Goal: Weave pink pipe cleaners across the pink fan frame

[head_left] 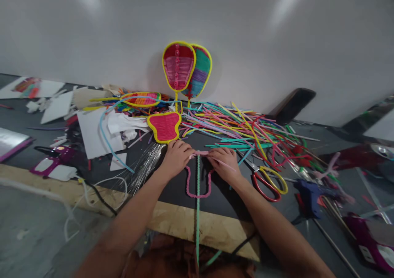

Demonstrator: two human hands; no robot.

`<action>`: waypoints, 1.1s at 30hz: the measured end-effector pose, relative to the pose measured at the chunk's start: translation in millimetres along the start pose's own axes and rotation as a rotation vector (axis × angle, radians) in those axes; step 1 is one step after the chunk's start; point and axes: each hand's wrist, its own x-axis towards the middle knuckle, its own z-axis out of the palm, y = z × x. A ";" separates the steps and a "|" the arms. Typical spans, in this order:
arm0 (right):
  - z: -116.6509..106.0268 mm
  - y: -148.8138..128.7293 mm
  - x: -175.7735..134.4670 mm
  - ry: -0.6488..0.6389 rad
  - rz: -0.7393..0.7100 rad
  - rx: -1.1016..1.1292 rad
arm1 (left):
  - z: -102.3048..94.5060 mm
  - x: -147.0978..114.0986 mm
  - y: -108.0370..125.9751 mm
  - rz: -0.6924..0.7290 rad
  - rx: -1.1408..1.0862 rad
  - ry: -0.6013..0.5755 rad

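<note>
Both hands work on a pink pipe cleaner frame (198,196), bent into a rounded U shape, with a mint green pipe cleaner (198,212) running down its middle towards my body. My left hand (177,159) pinches the left end of the frame's top bar. Its right end is between the fingers of my right hand (226,163), where a loose pink tip sticks out across the hand. Just beyond my left hand lies a finished pink shape with a yellow edge (166,128).
Two yellow-edged fans (179,67) lean on the wall. Many loose pipe cleaners (227,122) pile up at the back right. Scissors (267,183) and a blue glue gun (309,198) lie right. Thin wires (147,167), white card (100,134) and a purple glue gun (55,163) are left.
</note>
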 end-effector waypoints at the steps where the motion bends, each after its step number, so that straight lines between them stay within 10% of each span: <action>1: -0.6 -0.4 0.4 -0.021 0.005 -0.009 | -1.1 -0.5 -0.1 0.011 -0.003 -0.004; 10: -9.7 -3.0 26.7 -0.237 0.043 -0.079 | 6.4 2.9 0.8 -0.034 -0.229 0.027; 22: 16.9 -2.1 17.7 -0.030 -0.074 0.021 | 10.5 1.7 -4.4 0.014 -0.212 0.062; 33: 14.7 -14.4 18.5 -0.109 -0.057 -0.037 | 14.3 6.2 -1.0 -0.038 -0.171 0.091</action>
